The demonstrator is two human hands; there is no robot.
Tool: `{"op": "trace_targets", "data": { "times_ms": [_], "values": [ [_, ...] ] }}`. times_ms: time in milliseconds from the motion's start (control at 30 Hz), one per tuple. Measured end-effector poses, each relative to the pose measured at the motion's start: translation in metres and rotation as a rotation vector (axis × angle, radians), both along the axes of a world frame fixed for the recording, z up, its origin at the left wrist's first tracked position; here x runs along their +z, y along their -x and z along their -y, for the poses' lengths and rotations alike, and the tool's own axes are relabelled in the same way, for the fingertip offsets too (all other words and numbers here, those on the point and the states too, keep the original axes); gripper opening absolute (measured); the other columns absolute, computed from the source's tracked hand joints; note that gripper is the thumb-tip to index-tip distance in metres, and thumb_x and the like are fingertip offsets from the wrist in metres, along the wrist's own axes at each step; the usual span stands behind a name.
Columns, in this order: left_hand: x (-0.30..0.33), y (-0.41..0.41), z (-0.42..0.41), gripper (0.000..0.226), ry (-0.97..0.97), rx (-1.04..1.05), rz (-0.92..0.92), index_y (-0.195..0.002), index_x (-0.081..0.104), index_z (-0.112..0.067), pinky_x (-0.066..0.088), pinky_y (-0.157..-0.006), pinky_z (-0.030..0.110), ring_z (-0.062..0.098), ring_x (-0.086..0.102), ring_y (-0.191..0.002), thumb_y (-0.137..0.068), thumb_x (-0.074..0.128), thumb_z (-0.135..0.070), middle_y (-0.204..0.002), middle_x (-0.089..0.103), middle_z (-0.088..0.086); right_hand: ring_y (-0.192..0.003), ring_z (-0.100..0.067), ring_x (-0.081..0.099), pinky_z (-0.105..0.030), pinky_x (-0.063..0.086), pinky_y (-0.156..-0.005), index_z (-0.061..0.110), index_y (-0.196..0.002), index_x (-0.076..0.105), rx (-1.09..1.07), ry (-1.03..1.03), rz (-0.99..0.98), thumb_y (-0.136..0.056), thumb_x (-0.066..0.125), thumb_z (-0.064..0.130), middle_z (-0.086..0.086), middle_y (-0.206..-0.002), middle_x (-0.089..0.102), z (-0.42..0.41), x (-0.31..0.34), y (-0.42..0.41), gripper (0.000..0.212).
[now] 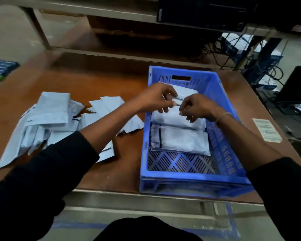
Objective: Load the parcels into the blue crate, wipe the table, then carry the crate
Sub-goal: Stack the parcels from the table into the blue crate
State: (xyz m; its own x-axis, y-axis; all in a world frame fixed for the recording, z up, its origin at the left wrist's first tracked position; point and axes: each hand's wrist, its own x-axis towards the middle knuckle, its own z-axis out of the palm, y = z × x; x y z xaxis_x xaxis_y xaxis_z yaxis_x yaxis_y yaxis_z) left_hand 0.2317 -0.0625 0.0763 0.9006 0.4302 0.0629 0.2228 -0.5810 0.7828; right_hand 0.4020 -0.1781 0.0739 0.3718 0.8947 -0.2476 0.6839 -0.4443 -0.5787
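both hands meet over the perforated blue plastic crate [195,174] on the brown wooden table [101,79]: the left hand [153,98] and right hand [197,106] have their fingers pinched on the near edge of a pale grey plastic mailer parcel [184,92] above two flat parcels already lying inside. the loose heap of pale grey parcels [52,117] waits left of the crate. the thin pinch looks weak; the slick film could slip, and the parcel may land askew, wasting floor room.

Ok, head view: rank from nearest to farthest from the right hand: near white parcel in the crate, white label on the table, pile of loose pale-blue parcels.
1. Near white parcel, in the blue plastic crate, just below the right hand.
2. White label, right.
3. Pale-blue parcel pile, far left.
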Motion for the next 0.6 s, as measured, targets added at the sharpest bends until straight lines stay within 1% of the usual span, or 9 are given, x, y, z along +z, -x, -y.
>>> {"op": "trace_targets", "data": {
  "times_ms": [100, 167, 267, 367, 467, 500, 533, 567, 600],
  "values": [
    [0.007, 0.038, -0.027, 0.021, 0.107, 0.219, 0.192, -0.112, 0.067, 0.002, 0.055, -0.053, 0.026, 0.012, 0.070, -0.060, -0.096, 0.067, -0.011, -0.080, 0.074, 0.010, -0.056, -0.017, 0.062, -0.025, 0.050, -0.047, 0.006, -0.081, 0.071, -0.020, -0.147, -0.048, -0.087, 0.073, 0.017, -0.013, -0.072, 0.069, -0.027, 0.019, 0.023, 0.013],
    [0.002, 0.066, -0.049, 0.016, 0.169, 0.353, 0.211, -0.107, 0.067, 0.003, 0.051, -0.050, 0.021, 0.009, 0.065, -0.057, -0.097, 0.065, -0.008, -0.079, 0.072, 0.009, -0.053, -0.015, 0.058, -0.025, 0.046, -0.046, 0.009, -0.074, 0.069, 0.010, -0.221, -0.069, -0.087, 0.072, 0.021, -0.010, -0.067, 0.068, -0.050, 0.025, 0.043, 0.017],
    [-0.020, 0.107, -0.079, 0.010, 0.275, 0.537, 0.154, -0.100, 0.067, -0.001, 0.051, -0.054, 0.022, 0.012, 0.066, -0.062, -0.098, 0.063, -0.009, -0.084, 0.072, 0.011, -0.051, -0.014, 0.058, -0.027, 0.047, -0.049, 0.007, -0.077, 0.068, 0.083, -0.263, -0.146, -0.086, 0.072, 0.017, -0.011, -0.067, 0.068, -0.086, 0.025, 0.085, 0.014],
    [-0.049, 0.139, -0.099, 0.009, 0.416, 0.715, 0.102, -0.104, 0.061, 0.003, 0.054, -0.050, 0.021, 0.020, 0.066, -0.064, -0.099, 0.057, -0.005, -0.093, 0.070, 0.019, -0.061, -0.023, 0.066, -0.035, 0.057, -0.060, -0.002, -0.082, 0.069, 0.149, -0.133, -0.155, -0.087, 0.071, 0.016, -0.017, -0.075, 0.072, -0.130, 0.009, 0.126, 0.018],
    [-0.070, 0.159, -0.107, 0.005, 0.567, 0.803, 0.124, -0.097, 0.051, 0.000, 0.057, -0.050, 0.026, 0.028, 0.064, -0.063, -0.100, 0.048, 0.001, -0.093, 0.061, 0.023, -0.060, -0.029, 0.057, -0.038, 0.053, -0.063, 0.001, -0.070, 0.061, 0.203, 0.151, -0.086, -0.090, 0.069, 0.016, -0.022, -0.069, 0.063, -0.172, -0.025, 0.160, 0.027],
    [-0.076, 0.163, -0.109, 0.010, 0.593, 0.817, 0.120, -0.092, 0.050, -0.002, 0.059, -0.054, 0.029, 0.030, 0.065, -0.064, -0.100, 0.046, 0.002, -0.092, 0.060, 0.022, -0.059, -0.028, 0.055, -0.035, 0.051, -0.059, 0.003, -0.072, 0.060, 0.213, 0.217, -0.010, -0.090, 0.070, 0.019, -0.019, -0.070, 0.060, -0.182, -0.038, 0.168, 0.026],
    [-0.081, 0.167, -0.110, 0.013, 0.615, 0.828, 0.115, -0.089, 0.050, -0.003, 0.061, -0.059, 0.032, 0.031, 0.066, -0.065, -0.100, 0.045, 0.004, -0.091, 0.060, 0.021, -0.062, -0.028, 0.056, -0.032, 0.050, -0.054, 0.003, -0.083, 0.063, 0.232, 0.269, 0.073, -0.089, 0.071, 0.022, -0.016, -0.077, 0.061, -0.188, -0.047, 0.176, 0.022],
    [-0.087, 0.170, -0.110, 0.013, 0.637, 0.839, 0.116, -0.089, 0.050, -0.002, 0.061, -0.065, 0.036, 0.032, 0.067, -0.066, -0.100, 0.046, 0.005, -0.089, 0.061, 0.020, -0.070, -0.029, 0.061, -0.031, 0.050, -0.053, 0.004, -0.100, 0.065, 0.253, 0.298, 0.155, -0.088, 0.073, 0.026, -0.015, -0.092, 0.065, -0.192, -0.057, 0.182, 0.027],
    [-0.092, 0.173, -0.112, 0.013, 0.661, 0.845, 0.116, -0.089, 0.051, -0.002, 0.061, -0.072, 0.041, 0.034, 0.068, -0.068, -0.099, 0.047, 0.006, -0.088, 0.062, 0.020, -0.084, -0.029, 0.065, -0.033, 0.054, -0.059, 0.006, -0.116, 0.063, 0.286, 0.329, 0.261, -0.085, 0.075, 0.030, -0.013, -0.108, 0.066, -0.196, -0.067, 0.186, 0.041]
  ]
}}
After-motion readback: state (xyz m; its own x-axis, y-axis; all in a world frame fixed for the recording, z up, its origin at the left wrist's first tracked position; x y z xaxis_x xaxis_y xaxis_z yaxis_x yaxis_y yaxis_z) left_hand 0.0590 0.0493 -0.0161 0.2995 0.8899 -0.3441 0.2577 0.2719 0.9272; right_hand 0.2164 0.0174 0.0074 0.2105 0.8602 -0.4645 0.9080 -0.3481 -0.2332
